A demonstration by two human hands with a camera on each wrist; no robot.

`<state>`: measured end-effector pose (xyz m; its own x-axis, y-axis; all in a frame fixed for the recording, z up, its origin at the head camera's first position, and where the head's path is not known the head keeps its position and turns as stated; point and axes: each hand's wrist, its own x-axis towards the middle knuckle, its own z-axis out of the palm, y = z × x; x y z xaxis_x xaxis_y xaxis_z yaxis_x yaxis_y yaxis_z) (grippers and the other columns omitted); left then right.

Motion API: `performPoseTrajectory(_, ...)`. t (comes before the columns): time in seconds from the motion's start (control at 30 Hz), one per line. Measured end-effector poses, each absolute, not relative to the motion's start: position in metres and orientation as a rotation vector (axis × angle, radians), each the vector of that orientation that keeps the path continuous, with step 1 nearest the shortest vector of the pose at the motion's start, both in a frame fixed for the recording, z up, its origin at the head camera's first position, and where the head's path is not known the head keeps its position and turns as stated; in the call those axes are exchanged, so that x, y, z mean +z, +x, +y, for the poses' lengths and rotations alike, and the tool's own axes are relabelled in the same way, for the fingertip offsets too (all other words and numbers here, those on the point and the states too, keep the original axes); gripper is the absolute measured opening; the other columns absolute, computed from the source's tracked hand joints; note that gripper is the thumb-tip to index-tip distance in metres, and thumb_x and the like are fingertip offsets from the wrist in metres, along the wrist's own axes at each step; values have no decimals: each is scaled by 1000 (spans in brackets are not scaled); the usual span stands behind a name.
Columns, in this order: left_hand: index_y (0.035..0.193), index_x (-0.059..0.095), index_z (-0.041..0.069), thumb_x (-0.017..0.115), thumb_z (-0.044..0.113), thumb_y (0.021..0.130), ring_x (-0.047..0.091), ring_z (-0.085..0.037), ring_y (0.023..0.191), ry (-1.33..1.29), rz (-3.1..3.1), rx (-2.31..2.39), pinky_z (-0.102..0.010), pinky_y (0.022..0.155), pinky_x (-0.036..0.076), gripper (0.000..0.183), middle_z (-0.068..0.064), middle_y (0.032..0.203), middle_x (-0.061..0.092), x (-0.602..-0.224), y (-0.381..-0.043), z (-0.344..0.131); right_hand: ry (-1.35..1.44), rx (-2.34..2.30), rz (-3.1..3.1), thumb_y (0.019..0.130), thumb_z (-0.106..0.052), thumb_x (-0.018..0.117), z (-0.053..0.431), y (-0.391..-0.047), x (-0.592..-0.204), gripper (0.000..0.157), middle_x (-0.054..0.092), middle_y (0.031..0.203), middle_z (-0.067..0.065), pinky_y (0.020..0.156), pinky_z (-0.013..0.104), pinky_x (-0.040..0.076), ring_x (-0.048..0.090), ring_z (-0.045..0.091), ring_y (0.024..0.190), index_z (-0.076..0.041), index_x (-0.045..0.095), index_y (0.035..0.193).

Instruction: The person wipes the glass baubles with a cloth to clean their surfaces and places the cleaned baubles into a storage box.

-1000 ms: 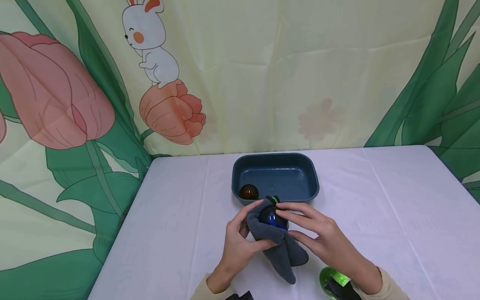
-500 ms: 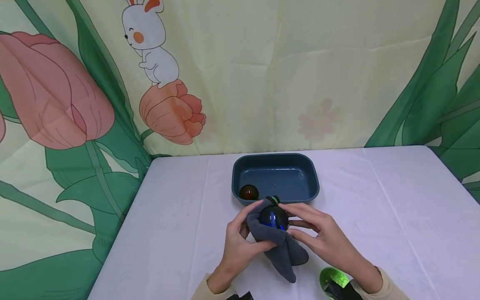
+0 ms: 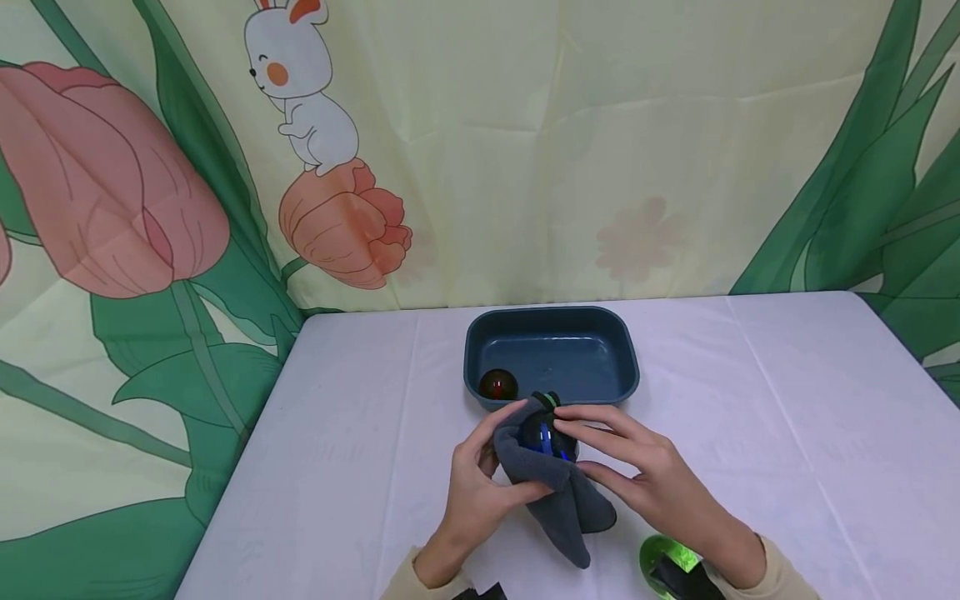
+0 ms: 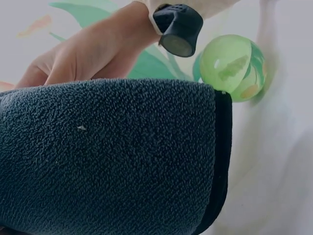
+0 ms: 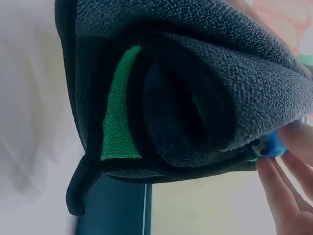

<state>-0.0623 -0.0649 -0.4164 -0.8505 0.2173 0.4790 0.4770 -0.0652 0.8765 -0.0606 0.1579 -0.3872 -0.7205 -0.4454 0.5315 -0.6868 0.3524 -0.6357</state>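
A dark blue glass ball (image 3: 546, 433) sits in the folds of a grey towelling cloth (image 3: 588, 508), held up in front of the tray. My left hand (image 3: 480, 492) grips the cloth from the left, thumb across its front. From the right, my right hand (image 3: 663, 475) holds the ball between thumb and fingertips, the fingers spread over its side. In the left wrist view the cloth (image 4: 112, 152) hides the ball. Blue glass of the ball (image 5: 268, 145) peeks out beneath the cloth's folds in the right wrist view, where a green inner face of the cloth also shows.
A dark blue tray (image 3: 551, 312) stands behind the hands, with a dark red ball (image 3: 498, 384) in its near left corner. Near my right wrist lies a clear green ball (image 3: 663, 550). All rest on a white-covered table (image 3: 337, 467); a printed curtain (image 3: 487, 167) hangs behind.
My right fingers shifted to the ball's right edge half a second ago and are now back over its front. The left hand and cloth stay nearly still.
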Motion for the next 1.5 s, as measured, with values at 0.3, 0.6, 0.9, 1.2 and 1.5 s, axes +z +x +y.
performPoseTrajectory(0.3, 141, 50, 4, 84, -2, 75, 66, -23, 115, -761, -2021, -1996, -34, 99, 53, 74, -19, 132, 61, -417, -63, -64, 905, 1553, -2371, 82, 5, 75, 153, -60, -388, 60, 62, 130, 7, 85, 24, 58, 61, 5, 117, -10, 59, 138)
performPoseTrajectory(0.6, 140, 51, 2, 83, -4, 75, 66, -22, 115, -766, -2012, -2000, -32, 99, 53, 72, -20, 131, 61, -417, -64, -65, 879, 1598, -2426, 85, 0, 74, 154, -61, -386, 58, 61, 132, 4, 87, 26, 58, 61, 5, 117, -14, 57, 139)
performPoseTrajectory(0.9, 140, 51, 3, 83, -4, 76, 66, -21, 114, -768, -2011, -2014, -33, 98, 54, 72, -21, 130, 62, -419, -64, -65, 1004, 1305, -2337, 69, 11, 83, 155, -61, -385, 74, 60, 135, 4, 100, 12, 45, 56, 9, 124, -14, 62, 135)
performPoseTrajectory(1.2, 140, 51, 4, 83, -4, 75, 66, -21, 114, -757, -2020, -2009, -33, 98, 54, 73, -20, 131, 62, -419, -64, -65, 981, 1340, -2315, 70, 12, 82, 153, -60, -386, 71, 62, 132, 7, 97, 13, 48, 59, 9, 120, -12, 63, 134)
performPoseTrajectory(1.5, 141, 50, 2, 84, -4, 73, 66, -22, 115, -782, -2011, -1987, -33, 99, 53, 75, -20, 131, 61, -420, -65, -64, 840, 1692, -2373, 85, 4, 73, 153, -60, -387, 56, 63, 127, 6, 85, 27, 59, 62, 6, 115, -12, 60, 136)
